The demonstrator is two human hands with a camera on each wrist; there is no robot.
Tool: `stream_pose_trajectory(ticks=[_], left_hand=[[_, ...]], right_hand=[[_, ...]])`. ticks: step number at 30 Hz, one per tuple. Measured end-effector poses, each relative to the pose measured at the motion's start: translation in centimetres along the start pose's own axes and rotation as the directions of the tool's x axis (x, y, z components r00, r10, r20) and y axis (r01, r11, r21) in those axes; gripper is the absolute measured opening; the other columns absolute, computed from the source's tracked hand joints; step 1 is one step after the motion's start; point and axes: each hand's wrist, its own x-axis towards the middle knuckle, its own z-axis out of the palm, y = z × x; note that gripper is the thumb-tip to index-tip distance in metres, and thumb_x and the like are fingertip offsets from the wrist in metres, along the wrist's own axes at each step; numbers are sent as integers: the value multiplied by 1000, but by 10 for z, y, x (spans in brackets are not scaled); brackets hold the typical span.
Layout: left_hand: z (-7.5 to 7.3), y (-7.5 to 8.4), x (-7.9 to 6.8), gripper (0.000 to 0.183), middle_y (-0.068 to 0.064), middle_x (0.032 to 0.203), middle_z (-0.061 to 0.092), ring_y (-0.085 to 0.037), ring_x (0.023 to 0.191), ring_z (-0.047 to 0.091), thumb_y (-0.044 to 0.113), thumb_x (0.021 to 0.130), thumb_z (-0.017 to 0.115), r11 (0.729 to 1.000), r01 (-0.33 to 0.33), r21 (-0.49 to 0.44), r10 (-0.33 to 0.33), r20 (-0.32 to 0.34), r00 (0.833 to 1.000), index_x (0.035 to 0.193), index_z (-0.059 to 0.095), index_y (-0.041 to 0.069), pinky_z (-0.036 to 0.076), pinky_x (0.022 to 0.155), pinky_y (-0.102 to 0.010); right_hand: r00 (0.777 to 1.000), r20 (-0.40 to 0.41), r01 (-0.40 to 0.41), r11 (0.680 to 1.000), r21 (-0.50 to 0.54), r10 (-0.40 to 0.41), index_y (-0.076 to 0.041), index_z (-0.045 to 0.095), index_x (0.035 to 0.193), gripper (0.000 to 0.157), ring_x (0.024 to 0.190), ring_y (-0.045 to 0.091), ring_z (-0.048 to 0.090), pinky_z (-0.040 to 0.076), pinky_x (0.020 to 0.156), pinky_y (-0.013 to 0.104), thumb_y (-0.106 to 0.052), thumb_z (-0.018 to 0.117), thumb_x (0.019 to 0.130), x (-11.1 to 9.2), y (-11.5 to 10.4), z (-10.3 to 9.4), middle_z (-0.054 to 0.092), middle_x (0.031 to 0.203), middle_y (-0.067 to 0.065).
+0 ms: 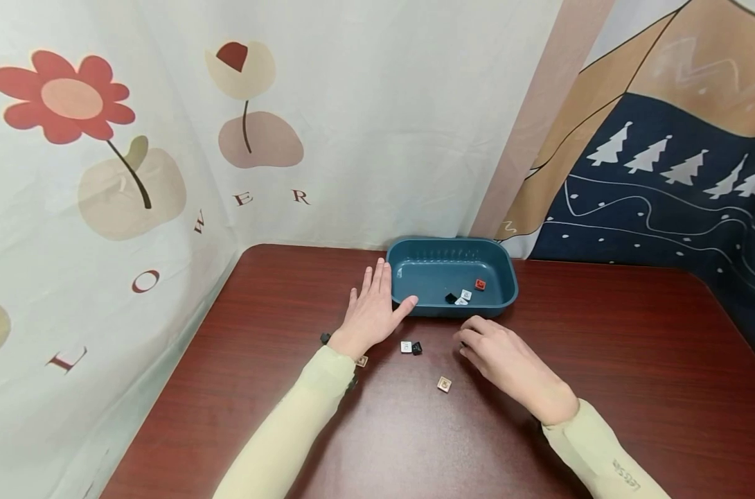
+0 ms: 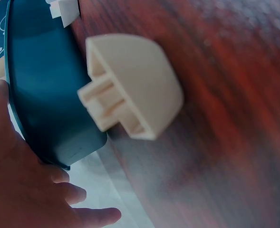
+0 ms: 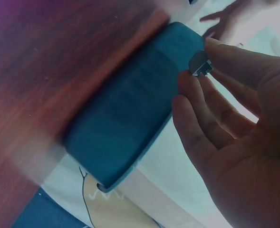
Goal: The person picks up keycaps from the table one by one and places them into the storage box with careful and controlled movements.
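My right hand (image 1: 505, 360) pinches a small dark grey keycap (image 3: 200, 63) between thumb and fingertips, just in front of the blue plastic basin (image 1: 452, 312); in the head view the hand mostly hides it. The left hand (image 1: 370, 312) lies along the basin's left end with straight, spread fingers, its thumb at the front rim. Inside the basin are a red keycap (image 1: 480, 284), a black keycap (image 1: 451, 298) and two white keycaps. Between the hands, a white keycap (image 1: 405, 347) and a black keycap (image 1: 417, 348) sit side by side on the table.
A beige keycap (image 1: 444, 384) lies nearer on the brown table (image 1: 390, 450). Another beige keycap (image 1: 361, 361) and dark keycaps (image 1: 325, 338) lie around the left wrist, partly covered. Printed curtains (image 1: 377, 138) hang right behind the table and basin.
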Motion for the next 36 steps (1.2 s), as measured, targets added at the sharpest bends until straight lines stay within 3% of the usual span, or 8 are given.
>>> stream_pose_trajectory(ticks=[11,23,36], left_hand=[[-1,1,0,97,-8,174,-3,-31,160,0,71,102,39,1000,4,4,-4,10,1000,167,5,6,17,122,-63],[1,-1,1,98,-8,174,-2,-29,160,-3,73,101,37,1000,4,0,-4,6,1000,167,5,7,17,122,-63],[0,-1,0,98,-7,174,-3,-29,160,-3,72,102,38,1000,3,-12,-2,6,1000,167,5,7,17,122,-63]], right_hand=[[999,-45,-23,1000,8,23,-4,77,107,26,92,17,66,60,82,34,-4,87,82,6,0,-8,67,103,5],[992,-128,14,1000,23,-10,-2,77,107,25,93,18,68,60,79,34,-2,86,83,14,1,-8,68,104,6],[980,-194,-38,998,44,46,-3,77,109,25,96,25,68,60,80,40,-4,84,85,25,12,-8,69,107,10]])
